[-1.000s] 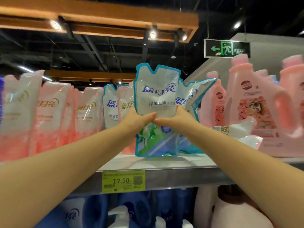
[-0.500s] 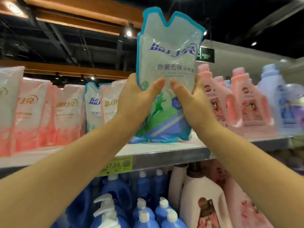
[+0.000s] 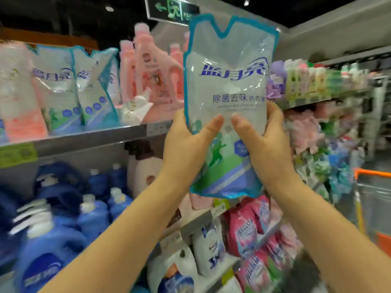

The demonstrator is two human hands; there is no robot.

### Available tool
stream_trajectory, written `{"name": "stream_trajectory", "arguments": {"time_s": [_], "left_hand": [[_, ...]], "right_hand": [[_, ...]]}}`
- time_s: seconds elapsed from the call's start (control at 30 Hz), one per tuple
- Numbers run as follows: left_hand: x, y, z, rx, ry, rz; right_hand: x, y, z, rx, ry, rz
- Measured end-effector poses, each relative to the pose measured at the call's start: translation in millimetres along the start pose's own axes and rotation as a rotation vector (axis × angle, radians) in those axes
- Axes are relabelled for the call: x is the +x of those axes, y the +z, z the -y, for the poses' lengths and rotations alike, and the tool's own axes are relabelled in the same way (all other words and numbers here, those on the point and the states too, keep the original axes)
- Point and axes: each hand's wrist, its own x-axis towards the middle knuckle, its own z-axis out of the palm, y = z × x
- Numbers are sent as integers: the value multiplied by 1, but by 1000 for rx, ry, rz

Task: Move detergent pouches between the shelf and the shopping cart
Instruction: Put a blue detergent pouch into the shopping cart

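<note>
Both hands, left hand (image 3: 186, 144) and right hand (image 3: 264, 142), grip the pouch (image 3: 228, 92) upright in the air, away from the shelf (image 3: 84, 138). The soft pouch may slip or sag before reaching the cart (image 3: 372, 199).

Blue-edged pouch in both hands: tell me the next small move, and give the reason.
Probably swing the pouch right and down toward the shopping cart. It is upright, gripped at its sides by the left hand and the right hand, clear of the shelf, and the cart's orange rim shows low at the far right.
</note>
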Motion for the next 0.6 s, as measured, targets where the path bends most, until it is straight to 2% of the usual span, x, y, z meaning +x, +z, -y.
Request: {"name": "stream_trajectory", "arguments": {"time_s": [0.13, 0.23, 0.6], "left_hand": [[-49, 110, 7, -114, -115, 40], [-88, 197, 21, -186, -220, 135], [-220, 474, 129, -257, -605, 643]], "right_hand": [[-22, -114, -9, -200, 97, -87], [-43, -202, -23, -336, 179, -201], [-138, -468, -122, -614, 640, -628]]}}
